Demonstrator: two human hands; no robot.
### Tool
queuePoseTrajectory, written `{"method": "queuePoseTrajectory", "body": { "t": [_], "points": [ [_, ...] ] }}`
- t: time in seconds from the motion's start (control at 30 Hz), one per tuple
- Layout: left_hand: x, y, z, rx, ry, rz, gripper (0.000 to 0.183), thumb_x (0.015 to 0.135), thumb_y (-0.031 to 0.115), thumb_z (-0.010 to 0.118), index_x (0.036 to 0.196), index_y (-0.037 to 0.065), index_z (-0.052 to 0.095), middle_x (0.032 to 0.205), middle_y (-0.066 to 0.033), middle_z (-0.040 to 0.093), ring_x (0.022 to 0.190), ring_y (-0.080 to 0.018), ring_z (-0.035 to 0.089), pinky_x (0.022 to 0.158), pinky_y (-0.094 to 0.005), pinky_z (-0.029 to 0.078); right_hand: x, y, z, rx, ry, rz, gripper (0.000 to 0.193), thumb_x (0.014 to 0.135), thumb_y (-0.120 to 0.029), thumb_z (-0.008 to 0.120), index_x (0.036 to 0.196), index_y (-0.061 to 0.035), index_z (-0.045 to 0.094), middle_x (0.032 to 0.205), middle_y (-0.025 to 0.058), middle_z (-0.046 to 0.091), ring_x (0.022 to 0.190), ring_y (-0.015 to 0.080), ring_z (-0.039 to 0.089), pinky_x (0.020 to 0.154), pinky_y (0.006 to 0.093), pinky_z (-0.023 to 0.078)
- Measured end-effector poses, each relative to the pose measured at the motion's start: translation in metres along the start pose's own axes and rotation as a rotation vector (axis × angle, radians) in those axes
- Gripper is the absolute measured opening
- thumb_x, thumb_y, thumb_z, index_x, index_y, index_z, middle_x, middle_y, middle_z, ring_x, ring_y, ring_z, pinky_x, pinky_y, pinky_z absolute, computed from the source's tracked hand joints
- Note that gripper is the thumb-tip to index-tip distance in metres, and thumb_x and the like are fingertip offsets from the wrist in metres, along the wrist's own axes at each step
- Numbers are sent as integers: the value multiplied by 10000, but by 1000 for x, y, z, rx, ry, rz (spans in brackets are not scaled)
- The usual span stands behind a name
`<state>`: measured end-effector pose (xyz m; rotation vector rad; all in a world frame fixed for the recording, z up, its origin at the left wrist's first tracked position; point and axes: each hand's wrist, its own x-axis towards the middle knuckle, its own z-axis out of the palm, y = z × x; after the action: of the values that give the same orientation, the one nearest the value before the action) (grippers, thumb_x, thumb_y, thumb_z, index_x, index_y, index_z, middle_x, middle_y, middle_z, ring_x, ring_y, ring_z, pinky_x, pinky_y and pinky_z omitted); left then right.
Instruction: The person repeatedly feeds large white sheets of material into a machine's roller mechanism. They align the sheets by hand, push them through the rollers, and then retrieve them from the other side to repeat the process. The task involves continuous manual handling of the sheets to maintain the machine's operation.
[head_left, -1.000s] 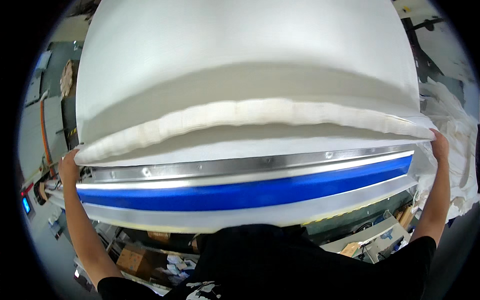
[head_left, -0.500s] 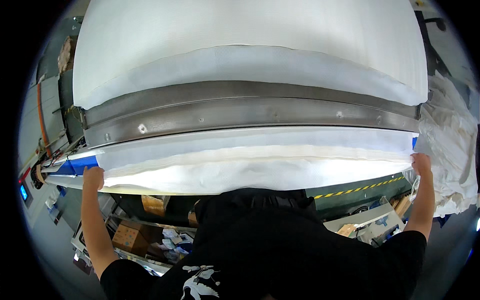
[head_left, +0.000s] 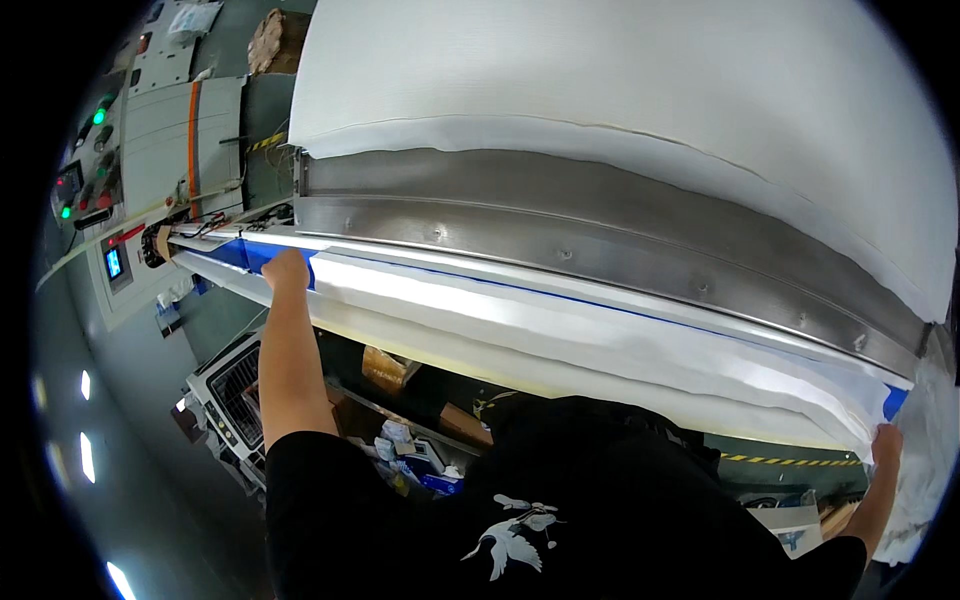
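Note:
A long stack of thin white sheets (head_left: pixel 560 335), probably cloth or paper, lies lengthwise on a narrow bed with a blue surface (head_left: pixel 253 256). Its near side hangs down in soft folds in front of me. My left hand (head_left: pixel 287 270) is closed in a fist over the blue surface, right beside the sheets' left end; what its fingers grip is hidden. Far to the right, my right hand (head_left: pixel 886 443) pinches the right corner of the white sheets, just below a blue patch at that end. Both arms are spread wide.
Beyond the bed runs a grey metal bar (head_left: pixel 560 245), with a broad white sheet (head_left: pixel 620 70) draped behind it. A control panel (head_left: pixel 116 262) with a lit screen stands at left. Crumpled white material (head_left: pixel 925 480) hangs at right. Boxes (head_left: pixel 388 368) lie below.
My view has turned left, so the bed now slopes down to the right. A thin blue line now shows along the sheets' far edge. Both hands stay at the ends.

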<state>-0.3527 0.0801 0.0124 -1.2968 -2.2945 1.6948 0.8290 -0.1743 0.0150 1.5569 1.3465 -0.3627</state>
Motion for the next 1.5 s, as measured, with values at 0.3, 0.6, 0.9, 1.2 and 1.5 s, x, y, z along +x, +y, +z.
{"method": "queuePoseTrajectory", "body": {
  "t": [0.3, 0.6, 0.9, 1.2, 1.5],
  "points": [
    [-39, 42, -50, -664, 353, 0, 360, 892, 222, 469, 1226, 177, 595, 1137, -103, 659, 1035, -310, 626, 831, -423, 503, -1, -10, 3, -94, -161, -2, 189, 693, -122, 608, 862, -43, 639, 930, 177, 647, 899, 378, 613, 794, 458, 501],
    [-250, 267, -108, -1276, 633, 1322, 255, 788, 2, 626, 1024, 94, 658, 930, -89, 669, 896, -290, 634, 778, -372, 508, -28, -100, -94, 297, -186, -134, 365, 722, -195, 608, 1067, -79, 634, 1035, 177, 665, 978, 371, 624, 853, 464, 497],
    [-423, 382, -173, -1257, 307, 1969, 240, 868, 161, 592, 1089, 69, 617, 1074, -143, 625, 1003, -326, 587, 863, -402, 472, -45, -163, -150, 256, -161, -369, 340, 706, -205, 562, 1013, -129, 687, 937, 154, 681, 876, 354, 641, 775, 444, 512],
    [-410, 390, -194, -529, -436, 1856, 514, 998, 466, 339, 1090, 43, 616, 1008, -218, 631, 965, -368, 591, 874, -445, 448, -50, -203, -183, 565, -322, -543, 451, 679, -292, 619, 1074, -77, 655, 1017, 228, 652, 934, 402, 618, 821, 444, 497],
    [-259, 280, -204, -1814, -283, 1342, 290, 972, 294, 536, 1121, 63, 629, 1007, -43, 655, 954, -120, 587, 827, -289, 474, 2, -202, -155, 655, -530, -168, 282, 641, -294, 712, 788, -54, 686, 858, 150, 707, 822, 295, 679, 739, 402, 531]
  ]
}}
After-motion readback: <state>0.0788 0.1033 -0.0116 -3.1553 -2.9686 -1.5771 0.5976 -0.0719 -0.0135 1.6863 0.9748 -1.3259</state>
